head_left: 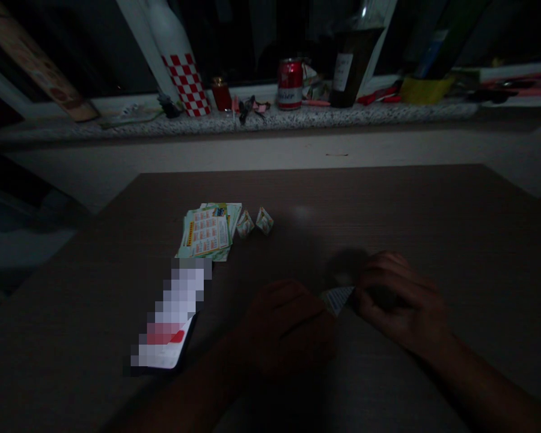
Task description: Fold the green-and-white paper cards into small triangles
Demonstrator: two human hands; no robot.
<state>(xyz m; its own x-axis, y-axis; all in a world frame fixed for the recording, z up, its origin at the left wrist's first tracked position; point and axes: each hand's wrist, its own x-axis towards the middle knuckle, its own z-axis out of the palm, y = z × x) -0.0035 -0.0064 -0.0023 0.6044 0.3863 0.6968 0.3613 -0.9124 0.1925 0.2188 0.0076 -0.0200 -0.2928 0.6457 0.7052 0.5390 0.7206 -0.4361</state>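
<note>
Both hands (pixel 293 328) (pixel 408 300) seemingly half-curled

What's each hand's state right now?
Left hand: curled over the small pale printed paper piece; grip hidden.
Right hand: curled at the paper piece's right corner; pinch unclear.

A small piece of printed paper (pixel 339 299), pale with fine dark lines, shows as a tilted wedge, its lower corner pointing down. It is held well in from the far edge of the desk (pixel 388 201), its outer ends hidden and any folds too dim to tell.
</note>
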